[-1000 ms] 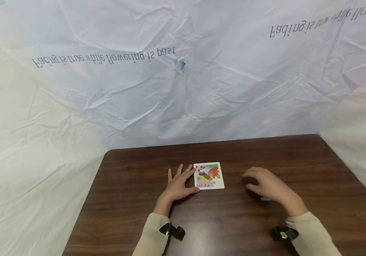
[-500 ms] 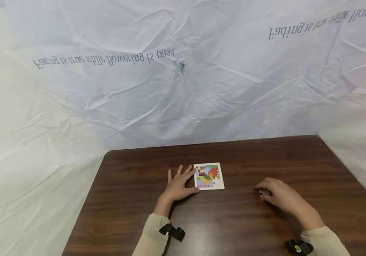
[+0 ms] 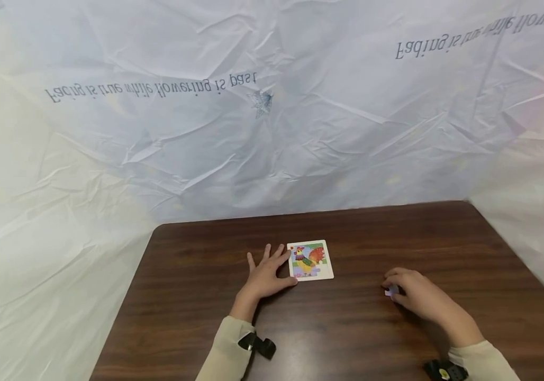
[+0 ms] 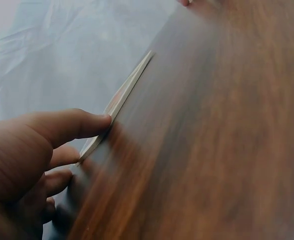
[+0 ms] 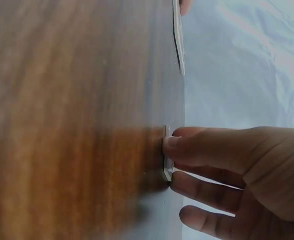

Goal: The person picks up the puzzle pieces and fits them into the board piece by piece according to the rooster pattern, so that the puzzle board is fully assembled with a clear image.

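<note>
A small square jigsaw board (image 3: 326, 271) with a rooster picture lies near the table's middle; its lower right corner shows a bare white patch. My left hand (image 3: 266, 276) rests at the board's left side, fingers spread, with the thumb touching the lower left corner and the index fingertip the left edge. To the right of the board, my right hand (image 3: 417, 293) pinches a pale purple puzzle piece (image 3: 389, 291) between thumb and fingers. In the right wrist view that piece (image 5: 166, 169) stands low, close over the tabletop, its picture mostly hidden by the fingers.
The dark wooden table (image 3: 348, 338) has a rounded far edge. Behind it hangs a wrinkled white sheet (image 3: 300, 143) with printed lettering, which also closes in both sides. Black straps (image 3: 256, 345) sit on both wrists.
My right hand has moved right and toward me, and its thumb and fingers have come round the puzzle piece. My left hand stays at the board.
</note>
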A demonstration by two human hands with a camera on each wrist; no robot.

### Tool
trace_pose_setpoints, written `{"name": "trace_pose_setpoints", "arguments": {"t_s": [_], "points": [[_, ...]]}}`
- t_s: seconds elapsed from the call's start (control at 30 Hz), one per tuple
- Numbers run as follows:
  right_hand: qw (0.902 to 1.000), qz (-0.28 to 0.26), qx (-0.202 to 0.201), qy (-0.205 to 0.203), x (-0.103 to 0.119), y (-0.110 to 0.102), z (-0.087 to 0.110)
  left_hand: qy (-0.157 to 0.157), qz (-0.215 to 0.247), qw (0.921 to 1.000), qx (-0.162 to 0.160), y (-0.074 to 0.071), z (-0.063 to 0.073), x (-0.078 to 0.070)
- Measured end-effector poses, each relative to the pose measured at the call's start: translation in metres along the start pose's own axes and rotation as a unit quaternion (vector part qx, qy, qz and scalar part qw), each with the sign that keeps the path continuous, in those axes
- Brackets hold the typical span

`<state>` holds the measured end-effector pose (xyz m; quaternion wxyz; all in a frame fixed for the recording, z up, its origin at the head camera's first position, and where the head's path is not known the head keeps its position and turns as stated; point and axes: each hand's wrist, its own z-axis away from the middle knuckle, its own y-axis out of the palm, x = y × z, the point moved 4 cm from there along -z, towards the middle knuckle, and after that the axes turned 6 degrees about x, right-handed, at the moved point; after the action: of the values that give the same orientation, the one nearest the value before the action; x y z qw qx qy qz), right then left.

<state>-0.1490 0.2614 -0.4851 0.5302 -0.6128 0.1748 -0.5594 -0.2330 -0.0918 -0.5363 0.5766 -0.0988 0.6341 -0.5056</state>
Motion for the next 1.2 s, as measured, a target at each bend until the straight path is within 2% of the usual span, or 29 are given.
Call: {"name": "trace_pose_setpoints", "arguments": {"t_s": [0.13, 0.33, 0.47, 0.7, 0.93, 1.2], "points": [[0.9998, -0.003, -0.006, -0.017, -0.002, -0.002, -0.002, 0.003, -0.003, 1.0, -0.002, 0.001, -0.002, -0.002], [0.9999, -0.011, 0.002, -0.001, -0.005, -0.002, -0.004, 0.014, -0.001, 0.9999, -0.008, 0.003, -0.002, -0.004], [0.9998, -0.018, 0.007, -0.008, -0.005, -0.001, -0.004, 0.02, 0.002, 0.9997, -0.011, 0.003, -0.001, -0.005], [0.9996, -0.008, -0.014, -0.025, -0.002, -0.002, -0.006, 0.008, -0.004, 0.9999, -0.009, 0.001, -0.001, -0.003], [0.9969, 0.001, -0.066, -0.042, 0.008, -0.003, -0.016, 0.01, -0.003, 0.9999, -0.011, 0.003, 0.001, 0.0], [0.9958, -0.013, -0.064, -0.064, 0.03, -0.005, -0.038, 0.007, 0.0, 0.9999, -0.008, 0.003, 0.0, 0.0]]}}
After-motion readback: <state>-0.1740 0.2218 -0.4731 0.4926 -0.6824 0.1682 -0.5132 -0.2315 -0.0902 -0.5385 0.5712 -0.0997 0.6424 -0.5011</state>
